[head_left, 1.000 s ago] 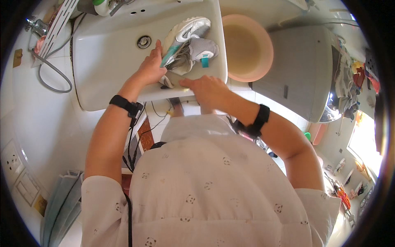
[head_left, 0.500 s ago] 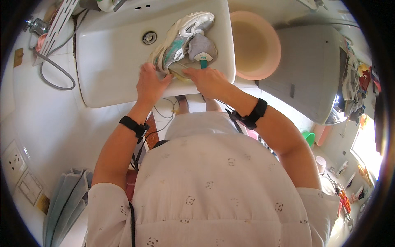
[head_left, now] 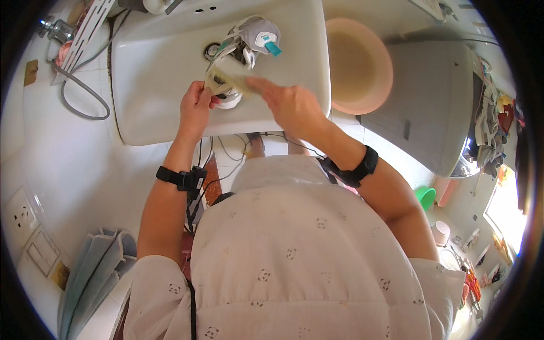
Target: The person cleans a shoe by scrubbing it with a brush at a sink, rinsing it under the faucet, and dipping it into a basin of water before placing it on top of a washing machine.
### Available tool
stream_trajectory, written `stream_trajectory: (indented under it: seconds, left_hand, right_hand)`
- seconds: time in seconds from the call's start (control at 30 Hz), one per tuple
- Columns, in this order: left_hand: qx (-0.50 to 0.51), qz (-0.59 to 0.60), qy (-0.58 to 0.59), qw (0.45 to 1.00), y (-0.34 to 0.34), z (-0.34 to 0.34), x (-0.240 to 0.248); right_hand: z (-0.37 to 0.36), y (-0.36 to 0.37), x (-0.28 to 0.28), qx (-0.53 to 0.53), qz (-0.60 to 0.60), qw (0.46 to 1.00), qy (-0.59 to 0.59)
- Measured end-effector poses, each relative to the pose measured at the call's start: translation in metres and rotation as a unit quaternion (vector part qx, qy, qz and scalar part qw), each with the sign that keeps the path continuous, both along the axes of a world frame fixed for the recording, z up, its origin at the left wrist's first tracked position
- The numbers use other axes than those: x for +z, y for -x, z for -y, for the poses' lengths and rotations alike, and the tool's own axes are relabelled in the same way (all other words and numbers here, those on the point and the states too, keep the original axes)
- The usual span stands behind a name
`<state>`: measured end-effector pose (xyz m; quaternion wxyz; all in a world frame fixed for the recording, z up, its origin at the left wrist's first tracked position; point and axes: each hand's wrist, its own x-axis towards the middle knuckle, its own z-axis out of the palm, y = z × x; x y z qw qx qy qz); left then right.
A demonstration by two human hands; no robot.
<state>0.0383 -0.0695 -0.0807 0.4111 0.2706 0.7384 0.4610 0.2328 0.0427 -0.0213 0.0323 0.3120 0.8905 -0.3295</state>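
White sink (head_left: 156,85) at upper ctr of frame; grey-white shoe (head_left: 231,54) inside, beside drain (head_left: 211,52) — long axis approx. lwr left to upper right. Held at lwr end by left hand (head_left: 195,109), nearer of two; pale brush (head_left: 235,82) gripped in right hand (head_left: 292,106) over same end — blurred, contact unconfirmed.

Hands could pass left across the sink (head_left: 156,93) — shoe (head_left: 233,47) blocks mid-basin

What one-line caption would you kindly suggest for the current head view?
The left hand grips a shoe in a white sink; the right hand holds a blurred brush.
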Motion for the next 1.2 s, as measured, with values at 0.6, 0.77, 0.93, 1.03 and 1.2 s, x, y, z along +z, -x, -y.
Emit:
stream_trajectory:
  seconds: [0.6,0.77,0.93,1.03,1.2]
  left_hand:
    - [0.157,0.211,-0.048,0.964,-0.003,0.008,-0.05]
    - [0.218,0.177,-0.025,0.959,-0.013,0.008,-0.046]
    - [0.155,0.173,-0.048,0.971,-0.006,0.002,-0.049]
    - [0.194,0.149,-0.02,0.969,-0.008,0.009,-0.048]
    - [0.054,0.088,0.048,0.994,-0.005,-0.002,-0.022]
  right_hand:
    - [0.007,0.068,-0.029,0.043,0.05,0.998,0.015]
    - [0.032,0.05,-0.016,0.1,0.105,0.989,0.025]
    - [0.005,0.072,-0.019,0.072,0.11,0.991,0.03]
    - [0.03,0.057,-0.016,0.091,0.134,0.986,0.037]
    - [-0.017,0.09,-0.046,-0.014,0.134,0.991,0.001]
